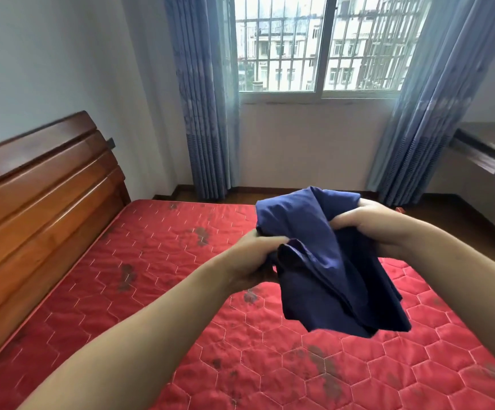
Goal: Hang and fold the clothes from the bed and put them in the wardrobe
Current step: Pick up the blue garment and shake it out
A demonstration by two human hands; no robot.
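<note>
1. The bed [181,306] fills the lower part of the view. Its red quilted cover is stitched in pale hexagons and carries dark grey blotches. The near and left edges run out of the picture, and the lower right corner is blurred.
2. The headboard [42,202] on the left is glossy reddish-brown wood in broad stepped horizontal bands. Its left end is cut off.
3. The window [320,45] has a white sliding frame and metal bars outside, with pale apartment blocks beyond. Its top is cut off.
4. The curtains [207,99] on both sides are blue, in soft vertical pleats, with a darker ribbed band low down. A faint pattern shows on them, too vague to make out.
5. A wooden desk [489,152] at the right edge is blurred and mostly out of frame.
6. The garment [323,261] is smooth, thin, dark navy cloth, bunched in deep folds and held in the air above the bed's right half. What kind of garment it is cannot be told. No label or writing shows.
7. The left hand [255,255] has its fingers curled, clutching a gathered fold at the cloth's left side.
8. The right hand [373,223] clutches the cloth's upper right. Its fingertips are buried in the fabric.
</note>
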